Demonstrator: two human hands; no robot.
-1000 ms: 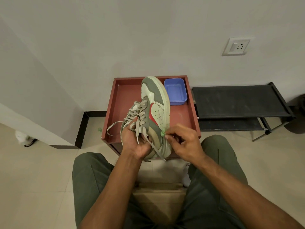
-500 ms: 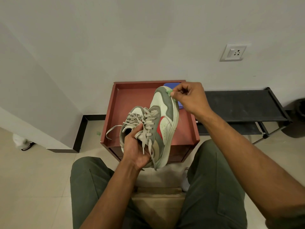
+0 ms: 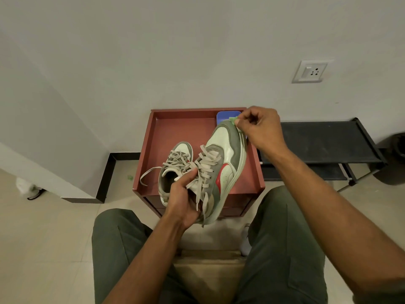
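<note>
At the centre of the frame, the left hand (image 3: 183, 198) grips a grey-green and white lace-up sneaker (image 3: 225, 159) by its laces, with the toe tilted toward the upper right over the red-brown tray-topped desk (image 3: 186, 130). The right hand (image 3: 258, 128) pinches a small green scrap (image 3: 233, 120) against that toe. A matching sneaker (image 3: 175, 159) sits just to the left, and a blue plastic tub (image 3: 223, 116) is behind.

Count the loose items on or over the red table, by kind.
Sneakers: 2
Green wipe: 1
Blue tray: 1
Total: 4
</note>
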